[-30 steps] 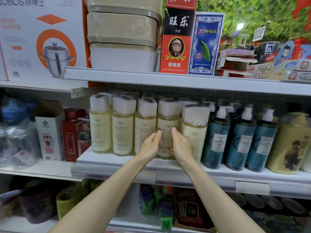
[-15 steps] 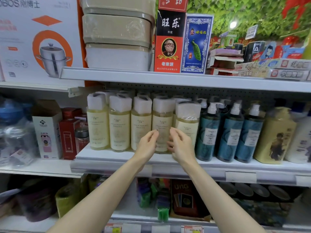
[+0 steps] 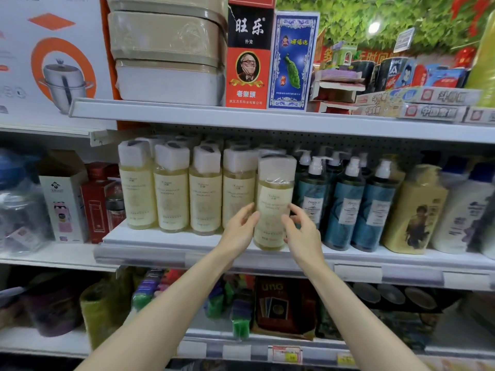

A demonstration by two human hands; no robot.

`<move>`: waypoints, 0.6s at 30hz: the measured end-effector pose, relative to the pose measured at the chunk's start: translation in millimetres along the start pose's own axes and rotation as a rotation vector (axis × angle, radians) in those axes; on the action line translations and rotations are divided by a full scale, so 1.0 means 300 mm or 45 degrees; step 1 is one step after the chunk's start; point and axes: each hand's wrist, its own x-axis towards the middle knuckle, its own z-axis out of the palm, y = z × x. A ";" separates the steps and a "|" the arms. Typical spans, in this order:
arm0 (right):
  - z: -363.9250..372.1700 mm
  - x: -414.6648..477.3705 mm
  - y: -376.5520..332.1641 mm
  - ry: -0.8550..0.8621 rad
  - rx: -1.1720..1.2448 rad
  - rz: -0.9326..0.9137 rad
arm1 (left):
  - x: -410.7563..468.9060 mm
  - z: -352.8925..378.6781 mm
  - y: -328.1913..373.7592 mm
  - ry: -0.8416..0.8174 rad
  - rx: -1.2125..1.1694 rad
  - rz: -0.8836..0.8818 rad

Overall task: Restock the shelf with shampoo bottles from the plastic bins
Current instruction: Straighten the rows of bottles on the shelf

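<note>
A pale yellow, plastic-wrapped shampoo bottle with a white cap point(image 3: 272, 199) stands upright at the near edge of the white metal shelf point(image 3: 166, 241). It is at the right end of a row of matching bottles point(image 3: 171, 194), just left of teal pump bottles point(image 3: 345, 207). The hands flank it. The left hand point(image 3: 238, 230) lays fairly straight fingers against its left side. The right hand point(image 3: 304, 232), loosely curled, is just beside its right side; contact cannot be told.

White shelf point(image 3: 267, 119), perforated back panel point(image 3: 267, 135), leafy green wall covering point(image 3: 348, 17), bright lamp point(image 3: 374, 27)
</note>
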 end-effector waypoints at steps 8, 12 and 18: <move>-0.035 0.049 0.029 -0.179 -0.014 0.065 | 0.004 0.072 0.007 0.070 -0.041 -0.058; -0.051 0.062 0.035 -0.244 0.055 0.058 | -0.004 0.089 0.009 0.110 -0.070 -0.063; -0.053 0.085 0.036 -0.280 0.066 0.053 | -0.009 0.086 0.002 0.176 0.019 -0.040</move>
